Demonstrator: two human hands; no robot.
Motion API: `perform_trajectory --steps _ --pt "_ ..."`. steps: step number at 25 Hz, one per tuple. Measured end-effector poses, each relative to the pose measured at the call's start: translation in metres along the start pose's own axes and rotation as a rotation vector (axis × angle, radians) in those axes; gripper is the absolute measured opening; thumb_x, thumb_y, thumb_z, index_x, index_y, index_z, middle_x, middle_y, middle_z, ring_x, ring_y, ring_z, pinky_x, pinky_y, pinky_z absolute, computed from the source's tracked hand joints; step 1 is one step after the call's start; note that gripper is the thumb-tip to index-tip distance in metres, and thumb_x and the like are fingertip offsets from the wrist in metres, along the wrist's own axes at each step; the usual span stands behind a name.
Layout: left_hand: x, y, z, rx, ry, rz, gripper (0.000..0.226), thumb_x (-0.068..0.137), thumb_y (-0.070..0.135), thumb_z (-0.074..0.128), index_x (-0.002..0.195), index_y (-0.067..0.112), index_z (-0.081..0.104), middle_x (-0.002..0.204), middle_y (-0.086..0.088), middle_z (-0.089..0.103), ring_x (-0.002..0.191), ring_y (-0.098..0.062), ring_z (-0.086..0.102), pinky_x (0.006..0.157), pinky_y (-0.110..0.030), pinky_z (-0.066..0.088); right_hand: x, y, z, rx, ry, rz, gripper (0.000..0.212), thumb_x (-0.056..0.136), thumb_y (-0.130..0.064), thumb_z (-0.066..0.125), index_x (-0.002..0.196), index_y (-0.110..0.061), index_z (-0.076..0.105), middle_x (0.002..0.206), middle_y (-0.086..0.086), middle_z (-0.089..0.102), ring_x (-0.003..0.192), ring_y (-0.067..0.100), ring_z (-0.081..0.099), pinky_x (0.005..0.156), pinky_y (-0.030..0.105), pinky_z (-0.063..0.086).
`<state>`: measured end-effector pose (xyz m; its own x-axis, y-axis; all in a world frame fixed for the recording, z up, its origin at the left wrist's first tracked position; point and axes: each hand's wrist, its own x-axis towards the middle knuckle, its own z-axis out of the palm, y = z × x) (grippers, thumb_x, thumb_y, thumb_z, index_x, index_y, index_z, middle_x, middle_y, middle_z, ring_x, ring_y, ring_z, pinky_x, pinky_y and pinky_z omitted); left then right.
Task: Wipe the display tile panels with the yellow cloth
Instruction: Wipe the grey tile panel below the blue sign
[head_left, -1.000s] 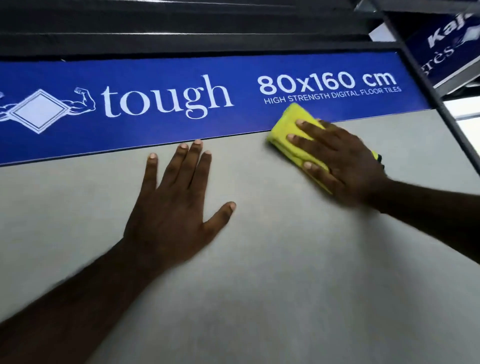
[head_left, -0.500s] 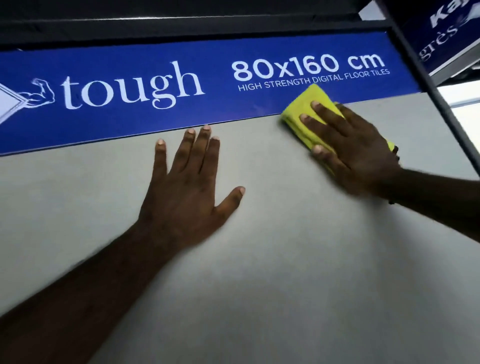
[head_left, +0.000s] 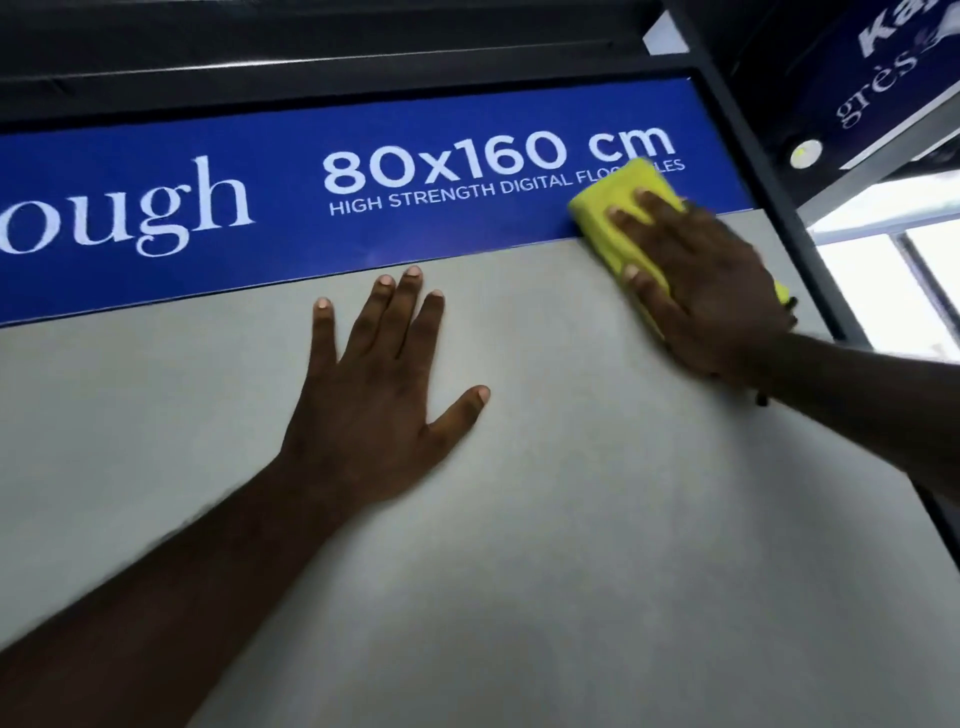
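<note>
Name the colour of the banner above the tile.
The banner is blue with white lettering, seen in the head view.

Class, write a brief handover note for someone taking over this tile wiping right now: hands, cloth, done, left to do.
Left hand: flat, fingers spread, resting on the grey tile panel.
Right hand: straight fingers press the yellow cloth at the panel's top right corner, overlapping the blue header strip.
Done: no visible trace shows which areas are wiped.
To do: probably the panel below and leftwards.
</note>
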<state>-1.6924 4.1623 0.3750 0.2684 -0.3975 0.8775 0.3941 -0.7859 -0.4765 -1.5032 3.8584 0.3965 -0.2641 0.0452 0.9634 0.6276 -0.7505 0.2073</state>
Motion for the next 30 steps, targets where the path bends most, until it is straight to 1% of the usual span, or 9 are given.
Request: perform_trajectory --steps 2,5,6,9,13,17,22,26,30 --pt "0.008 0.011 0.004 -0.009 0.024 -0.019 0.095 0.102 0.078 0.024 0.173 0.014 0.023 0.183 -0.009 0.014 0.169 -0.027 0.012 0.135 -0.062 0.009 -0.007 0.005 0.005 -0.033 0.017 0.148 0.058 0.113 -0.055 0.030 0.167 -0.036 0.030 0.174 0.006 0.030 0.156 0.040 0.036 0.129 0.053 0.028" --pt "0.019 0.028 0.008 0.012 0.040 0.002 0.095 0.103 0.075 0.026 0.172 0.011 0.024 0.182 -0.010 0.016 0.169 -0.027 0.014 0.135 -0.061 0.012 -0.024 0.031 -0.012 -0.004 -0.079 -0.549 0.053 0.110 -0.038 0.049 0.162 -0.027 0.045 0.172 0.008 0.034 0.157 0.035 0.035 0.128 0.050 0.029" --pt "0.023 0.034 0.009 0.011 0.037 0.008 0.094 0.104 0.075 0.025 0.173 0.011 0.023 0.182 -0.009 0.015 0.169 -0.027 0.013 0.135 -0.061 0.011 -0.019 0.047 -0.016 -0.030 -0.081 -0.507 0.053 0.111 -0.040 0.047 0.163 -0.032 0.040 0.173 0.007 0.033 0.157 0.035 0.036 0.128 0.051 0.029" --pt "0.029 0.051 0.011 0.032 0.031 0.032 0.094 0.104 0.075 0.023 0.173 0.011 0.021 0.183 -0.009 0.013 0.169 -0.026 0.012 0.135 -0.062 0.010 -0.008 0.064 -0.005 -0.027 -0.005 0.286 0.057 0.113 -0.058 0.024 0.168 -0.045 0.019 0.176 0.002 0.025 0.156 0.040 0.034 0.125 0.060 0.031" --pt "0.031 0.059 0.012 0.039 0.047 0.036 0.093 0.105 0.073 0.024 0.173 0.010 0.023 0.182 -0.009 0.016 0.169 -0.026 0.014 0.134 -0.063 0.011 -0.044 0.065 -0.017 -0.006 -0.076 -0.398 0.053 0.112 -0.041 0.043 0.164 -0.026 0.041 0.174 0.005 0.030 0.158 0.033 0.034 0.130 0.050 0.027" --pt "0.029 0.058 0.012 0.050 0.039 0.035 0.093 0.105 0.074 0.021 0.173 0.012 0.022 0.183 -0.009 0.014 0.169 -0.026 0.014 0.135 -0.063 0.010 -0.015 0.077 -0.012 -0.037 0.011 0.262 0.057 0.112 -0.054 0.029 0.167 -0.037 0.030 0.175 0.005 0.029 0.154 0.040 0.036 0.127 0.053 0.029" --pt "0.026 0.058 0.012 0.059 0.050 0.053 0.092 0.105 0.073 0.023 0.173 0.011 0.023 0.182 -0.011 0.016 0.168 -0.029 0.017 0.134 -0.063 0.012 -0.039 0.066 -0.017 -0.020 -0.026 -0.269 0.053 0.113 -0.042 0.040 0.164 -0.028 0.039 0.174 0.003 0.031 0.156 0.030 0.037 0.129 0.050 0.028" --pt "0.024 0.057 0.013 0.074 0.052 0.075 0.093 0.106 0.074 0.020 0.174 0.010 0.020 0.182 -0.013 0.014 0.169 -0.030 0.015 0.134 -0.063 0.011 -0.019 0.054 -0.011 -0.062 -0.012 0.331 0.058 0.112 -0.055 0.027 0.168 -0.038 0.027 0.176 0.001 0.026 0.158 0.037 0.032 0.128 0.054 0.027" --pt "0.020 0.059 0.014 0.093 0.056 0.108 0.096 0.106 0.074 0.020 0.173 0.006 0.019 0.182 -0.018 0.013 0.168 -0.035 0.016 0.133 -0.066 0.011 -0.060 0.050 -0.022 -0.014 -0.056 -0.292 0.052 0.112 -0.037 0.046 0.163 -0.025 0.043 0.174 0.004 0.031 0.159 0.024 0.032 0.129 0.048 0.027"
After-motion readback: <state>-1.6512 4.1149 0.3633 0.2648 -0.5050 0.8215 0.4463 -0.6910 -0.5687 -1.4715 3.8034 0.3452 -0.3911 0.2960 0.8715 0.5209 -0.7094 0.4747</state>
